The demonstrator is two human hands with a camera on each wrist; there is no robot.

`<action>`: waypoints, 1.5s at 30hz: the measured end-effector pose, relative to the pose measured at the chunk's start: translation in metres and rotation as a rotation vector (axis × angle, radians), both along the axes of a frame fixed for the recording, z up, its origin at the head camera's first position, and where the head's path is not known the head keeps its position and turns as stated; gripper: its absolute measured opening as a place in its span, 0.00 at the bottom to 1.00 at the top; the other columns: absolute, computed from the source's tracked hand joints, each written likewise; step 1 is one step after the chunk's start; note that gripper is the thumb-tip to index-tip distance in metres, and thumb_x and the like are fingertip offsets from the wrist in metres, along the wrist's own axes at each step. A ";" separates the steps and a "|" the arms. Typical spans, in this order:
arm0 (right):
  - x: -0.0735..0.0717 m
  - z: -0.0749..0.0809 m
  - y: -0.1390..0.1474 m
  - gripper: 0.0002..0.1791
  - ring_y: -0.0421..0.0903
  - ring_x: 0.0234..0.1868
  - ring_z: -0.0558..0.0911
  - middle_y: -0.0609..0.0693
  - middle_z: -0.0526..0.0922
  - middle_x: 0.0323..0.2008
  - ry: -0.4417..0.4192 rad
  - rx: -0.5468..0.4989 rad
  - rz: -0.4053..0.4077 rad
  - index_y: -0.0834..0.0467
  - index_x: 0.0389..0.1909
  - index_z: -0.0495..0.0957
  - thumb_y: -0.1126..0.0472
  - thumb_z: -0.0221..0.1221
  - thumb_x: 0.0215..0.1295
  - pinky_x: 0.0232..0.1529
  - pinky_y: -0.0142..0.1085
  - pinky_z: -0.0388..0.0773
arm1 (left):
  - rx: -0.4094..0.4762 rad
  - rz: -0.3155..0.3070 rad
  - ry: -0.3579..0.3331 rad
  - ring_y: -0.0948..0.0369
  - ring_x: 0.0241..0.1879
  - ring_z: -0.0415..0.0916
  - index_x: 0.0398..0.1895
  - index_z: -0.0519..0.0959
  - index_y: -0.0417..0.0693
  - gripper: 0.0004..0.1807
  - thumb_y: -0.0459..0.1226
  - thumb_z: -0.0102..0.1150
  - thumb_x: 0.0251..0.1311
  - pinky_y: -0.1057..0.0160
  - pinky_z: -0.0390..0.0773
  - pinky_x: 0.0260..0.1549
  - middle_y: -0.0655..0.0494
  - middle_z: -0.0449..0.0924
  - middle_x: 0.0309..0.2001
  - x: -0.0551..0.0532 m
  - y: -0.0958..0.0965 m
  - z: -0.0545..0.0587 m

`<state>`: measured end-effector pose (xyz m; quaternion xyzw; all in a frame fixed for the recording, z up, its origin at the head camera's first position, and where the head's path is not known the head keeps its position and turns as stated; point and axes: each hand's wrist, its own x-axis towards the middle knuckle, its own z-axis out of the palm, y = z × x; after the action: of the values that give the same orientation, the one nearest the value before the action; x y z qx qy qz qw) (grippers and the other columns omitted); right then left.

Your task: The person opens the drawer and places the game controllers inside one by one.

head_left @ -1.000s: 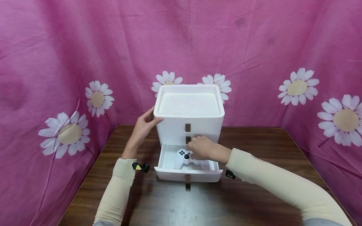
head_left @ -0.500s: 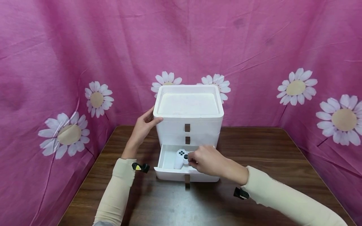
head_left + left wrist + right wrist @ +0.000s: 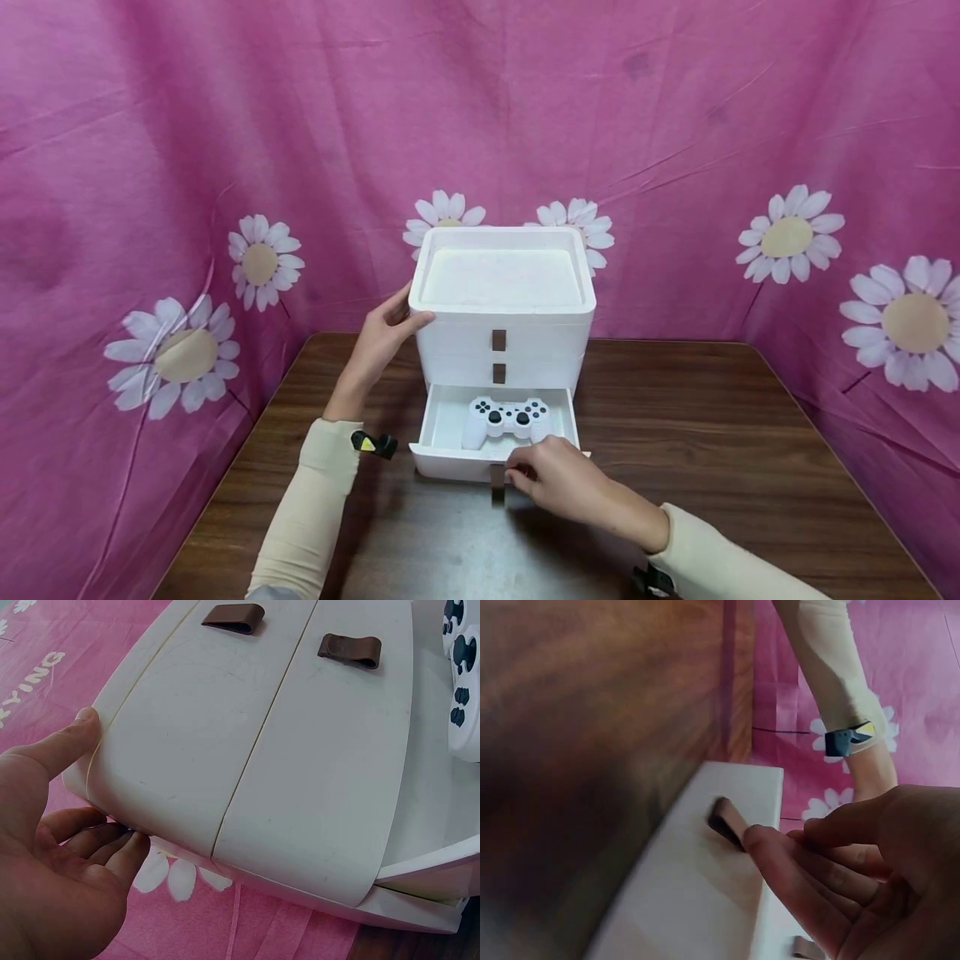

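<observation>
A white drawer unit (image 3: 457,348) stands on the table, its bottom drawer (image 3: 453,463) pulled out. In that drawer lies a white game controller (image 3: 510,417) with black sticks and buttons. My left hand (image 3: 378,346) grips the unit's upper left corner. In the left wrist view, the thumb (image 3: 84,735) presses the front and the other fingers bend against the side. At the bottom drawer's front, my right hand (image 3: 562,479) has loosely bent fingers beside the brown pull tab (image 3: 498,483). The right wrist view puts a fingertip (image 3: 759,838) right by this tab (image 3: 735,821).
Two upper drawers are closed, each with a brown tab (image 3: 498,340). The unit's top (image 3: 502,279) is a shallow rimmed tray. Dark wooden table (image 3: 675,417) extends around it. A pink curtain (image 3: 660,125) with white daisies surrounds the back and sides.
My right hand has moved from above the controller toward me, down to the front of the bottom drawer, uncovering the controller. The left hand and the drawer stay in place.
</observation>
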<state>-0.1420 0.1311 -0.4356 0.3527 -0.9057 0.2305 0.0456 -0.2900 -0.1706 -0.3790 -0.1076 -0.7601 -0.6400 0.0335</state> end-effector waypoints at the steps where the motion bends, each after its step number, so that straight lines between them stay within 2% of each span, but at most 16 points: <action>1: 0.002 -0.004 0.001 0.03 0.28 0.26 0.74 0.38 0.88 0.27 -0.023 -0.013 -0.004 0.53 0.34 0.91 0.63 0.69 0.67 0.30 0.28 0.77 | -0.002 0.000 0.001 0.59 0.80 0.63 0.83 0.64 0.66 0.45 0.52 0.75 0.65 0.48 0.69 0.76 0.58 0.65 0.82 0.000 0.000 0.000; 4: 0.005 -0.016 0.002 0.04 0.27 0.27 0.74 0.39 0.90 0.29 -0.097 -0.050 -0.026 0.55 0.37 0.92 0.64 0.68 0.68 0.31 0.28 0.77 | -0.002 0.000 0.006 0.59 0.81 0.62 0.83 0.64 0.65 0.45 0.52 0.75 0.65 0.48 0.69 0.77 0.57 0.65 0.82 -0.001 0.000 0.000; 7: 0.006 -0.028 0.003 0.05 0.27 0.26 0.74 0.37 0.88 0.26 -0.159 -0.085 -0.063 0.55 0.38 0.91 0.63 0.67 0.70 0.30 0.27 0.75 | -0.002 -0.003 0.009 0.59 0.81 0.62 0.83 0.64 0.65 0.44 0.51 0.74 0.66 0.48 0.69 0.77 0.57 0.64 0.82 -0.001 0.000 0.000; 11: 0.008 -0.044 0.001 0.05 0.29 0.20 0.78 0.40 0.86 0.22 -0.312 -0.169 -0.097 0.56 0.37 0.89 0.62 0.66 0.73 0.30 0.27 0.77 | 0.001 -0.004 0.012 0.59 0.81 0.61 0.83 0.64 0.65 0.44 0.50 0.74 0.67 0.48 0.69 0.77 0.57 0.64 0.82 -0.001 0.000 -0.001; 14: 0.010 -0.053 -0.003 0.05 0.36 0.21 0.85 0.48 0.90 0.26 -0.457 -0.276 -0.111 0.59 0.38 0.86 0.61 0.66 0.74 0.30 0.28 0.81 | 0.007 -0.006 0.011 0.58 0.81 0.62 0.83 0.64 0.65 0.44 0.50 0.74 0.67 0.48 0.69 0.77 0.56 0.64 0.82 -0.001 0.000 -0.001; 18: 0.013 -0.062 -0.013 0.08 0.48 0.28 0.91 0.57 0.92 0.31 -0.623 -0.459 -0.148 0.65 0.40 0.84 0.62 0.65 0.74 0.30 0.34 0.88 | 0.015 -0.007 0.013 0.59 0.80 0.63 0.83 0.64 0.65 0.44 0.50 0.74 0.67 0.48 0.70 0.76 0.56 0.65 0.82 0.000 0.001 -0.001; 21: 0.015 -0.065 -0.019 0.11 0.57 0.30 0.92 0.63 0.91 0.30 -0.704 -0.599 -0.171 0.70 0.39 0.83 0.64 0.63 0.76 0.31 0.40 0.90 | 0.019 -0.006 0.014 0.59 0.80 0.63 0.83 0.64 0.64 0.44 0.49 0.74 0.66 0.49 0.70 0.76 0.56 0.65 0.82 0.001 0.001 -0.001; 24: 0.016 -0.067 -0.021 0.14 0.60 0.29 0.91 0.67 0.90 0.31 -0.719 -0.686 -0.176 0.75 0.40 0.84 0.64 0.61 0.78 0.31 0.44 0.90 | 0.022 -0.004 0.014 0.59 0.80 0.63 0.83 0.64 0.64 0.44 0.49 0.74 0.66 0.49 0.71 0.76 0.56 0.65 0.82 0.001 0.001 0.000; 26: 0.016 -0.068 -0.022 0.16 0.59 0.29 0.92 0.68 0.90 0.33 -0.714 -0.721 -0.181 0.76 0.41 0.85 0.64 0.59 0.80 0.31 0.45 0.90 | 0.020 -0.004 0.015 0.58 0.80 0.63 0.83 0.64 0.63 0.44 0.49 0.74 0.67 0.49 0.70 0.76 0.55 0.65 0.82 0.001 0.001 -0.001; 32: 0.016 -0.071 -0.024 0.16 0.45 0.27 0.91 0.73 0.89 0.36 -0.733 -0.805 -0.193 0.79 0.44 0.84 0.66 0.58 0.80 0.33 0.40 0.91 | 0.013 -0.009 0.021 0.58 0.81 0.62 0.83 0.64 0.63 0.44 0.48 0.73 0.67 0.48 0.69 0.76 0.55 0.64 0.82 0.000 0.001 -0.001; 35: 0.014 -0.072 -0.026 0.15 0.41 0.27 0.90 0.75 0.89 0.37 -0.724 -0.836 -0.203 0.81 0.45 0.83 0.68 0.59 0.79 0.33 0.39 0.91 | 0.011 -0.005 0.017 0.58 0.80 0.63 0.83 0.64 0.64 0.44 0.49 0.74 0.67 0.48 0.70 0.76 0.56 0.65 0.82 0.001 0.000 -0.001; 40: 0.004 -0.071 -0.029 0.14 0.43 0.27 0.91 0.73 0.89 0.37 -0.696 -0.834 -0.233 0.80 0.46 0.83 0.68 0.60 0.77 0.32 0.38 0.90 | 0.010 0.002 0.007 0.59 0.80 0.63 0.83 0.65 0.65 0.44 0.51 0.75 0.66 0.49 0.70 0.76 0.56 0.65 0.81 0.001 0.000 0.000; 45: -0.012 -0.072 -0.031 0.13 0.43 0.26 0.90 0.73 0.89 0.37 -0.672 -0.828 -0.268 0.80 0.46 0.84 0.70 0.60 0.77 0.31 0.37 0.90 | 0.001 0.006 -0.002 0.57 0.80 0.64 0.83 0.64 0.65 0.45 0.52 0.75 0.65 0.48 0.71 0.75 0.57 0.65 0.81 0.000 0.000 0.000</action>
<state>-0.1543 0.1000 -0.5081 0.0939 -0.7411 0.6597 -0.0821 -0.2897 -0.1708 -0.3795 -0.1048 -0.7601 -0.6403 0.0347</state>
